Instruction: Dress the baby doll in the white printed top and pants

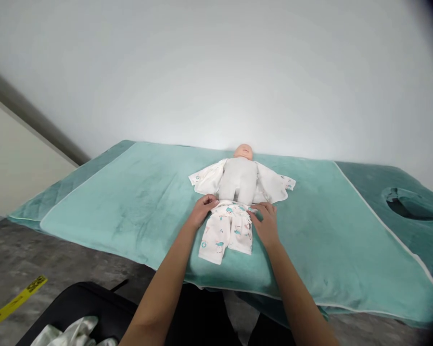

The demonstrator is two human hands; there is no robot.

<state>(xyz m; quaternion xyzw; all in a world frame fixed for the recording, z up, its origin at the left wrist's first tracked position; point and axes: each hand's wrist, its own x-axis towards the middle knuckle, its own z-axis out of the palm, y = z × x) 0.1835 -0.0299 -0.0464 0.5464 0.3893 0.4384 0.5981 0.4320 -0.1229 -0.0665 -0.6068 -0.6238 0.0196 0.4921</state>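
Note:
A baby doll (237,175) with a white cloth body lies on its back, head towards the wall. Its printed white shirt (274,182) is spread open on both sides, sleeves out. Just below the doll's legs lie small white baby pants (220,233) with a teal and red print. My left hand (203,209) pinches the waistband at its left corner. At the right corner, my right hand (264,220) has its fingers closed on the waistband. The doll's feet appear to be at the waist opening; whether they are inside is hidden.
A teal cover (130,206) lies over the bed, which stands against a white wall (216,72). The bed has a face hole (413,205) at far right. At lower left, a black chair (90,300) holds crumpled cloth (74,333). Yellow tape (16,303) marks the floor.

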